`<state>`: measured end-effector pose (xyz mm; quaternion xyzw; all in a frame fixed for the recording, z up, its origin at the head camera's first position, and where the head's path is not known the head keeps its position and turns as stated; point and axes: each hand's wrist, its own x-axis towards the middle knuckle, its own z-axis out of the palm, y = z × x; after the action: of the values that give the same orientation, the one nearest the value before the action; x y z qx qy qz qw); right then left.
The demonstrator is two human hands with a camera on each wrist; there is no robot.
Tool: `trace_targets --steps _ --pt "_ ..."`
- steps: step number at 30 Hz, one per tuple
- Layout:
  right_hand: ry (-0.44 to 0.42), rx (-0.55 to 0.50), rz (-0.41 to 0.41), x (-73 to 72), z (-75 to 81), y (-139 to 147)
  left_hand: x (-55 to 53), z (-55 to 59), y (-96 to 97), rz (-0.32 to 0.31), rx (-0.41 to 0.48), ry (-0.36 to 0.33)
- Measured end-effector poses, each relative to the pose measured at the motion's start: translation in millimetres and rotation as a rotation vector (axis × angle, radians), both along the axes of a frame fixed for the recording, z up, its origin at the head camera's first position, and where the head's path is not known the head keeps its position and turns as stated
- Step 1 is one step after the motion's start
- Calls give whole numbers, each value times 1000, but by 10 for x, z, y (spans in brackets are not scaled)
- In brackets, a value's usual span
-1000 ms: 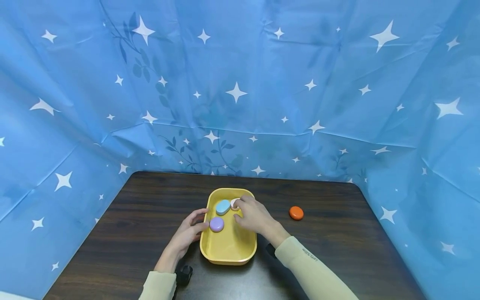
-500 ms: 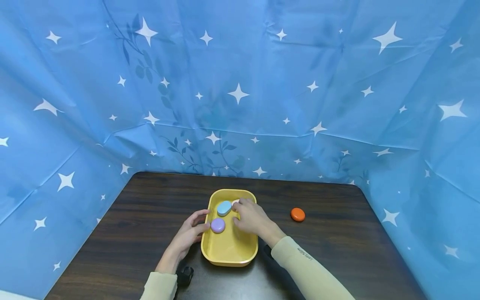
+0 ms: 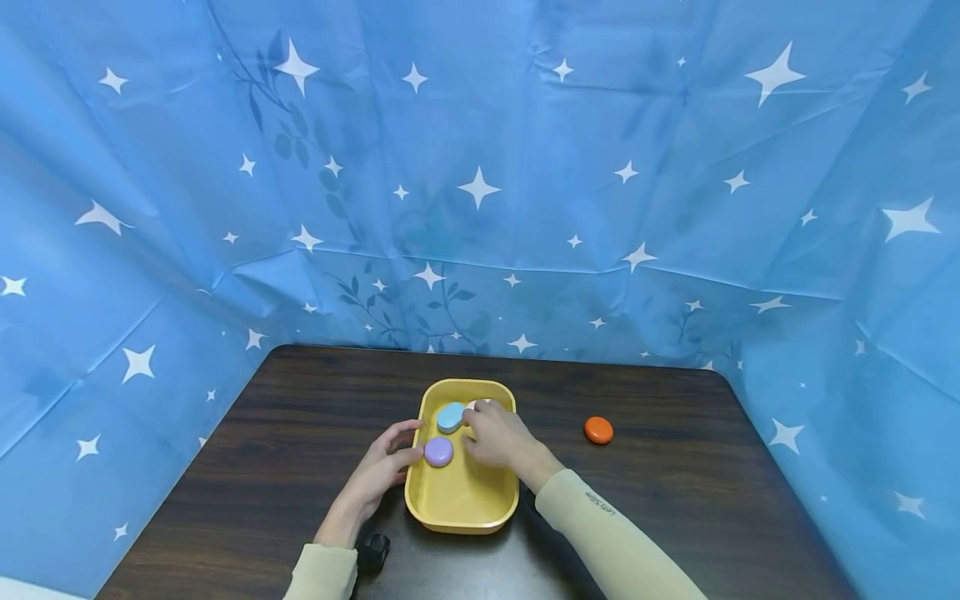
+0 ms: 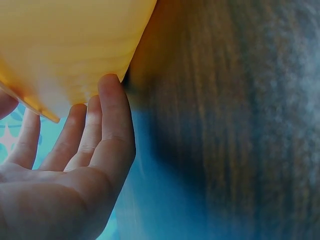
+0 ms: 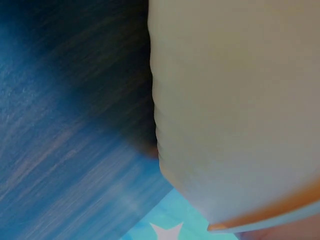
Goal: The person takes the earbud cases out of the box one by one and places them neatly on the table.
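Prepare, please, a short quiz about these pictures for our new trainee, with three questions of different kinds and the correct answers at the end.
1. Which coloured piece lies outside the yellow tray?
2. True or false: the fingers of the left hand touch the outer wall of the tray.
3. Fill the gap with "nearer" or "farther": in the head view, the light blue piece lies ____ from the camera than the purple piece.

Key:
1. The orange piece.
2. True.
3. Farther.
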<state>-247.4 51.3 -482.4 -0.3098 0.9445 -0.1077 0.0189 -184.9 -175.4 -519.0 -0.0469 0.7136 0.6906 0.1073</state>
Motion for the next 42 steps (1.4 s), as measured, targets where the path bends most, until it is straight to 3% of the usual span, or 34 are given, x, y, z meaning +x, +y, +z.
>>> trace_targets --steps 7,24,42 --pt "-9 36 -1 -6 -36 -32 13 18 12 8 -2 -11" --pt "-36 4 55 83 -12 -100 21 32 4 7 -2 -6" --pt "5 41 42 35 -95 -93 16 13 -13 -16 1 18"
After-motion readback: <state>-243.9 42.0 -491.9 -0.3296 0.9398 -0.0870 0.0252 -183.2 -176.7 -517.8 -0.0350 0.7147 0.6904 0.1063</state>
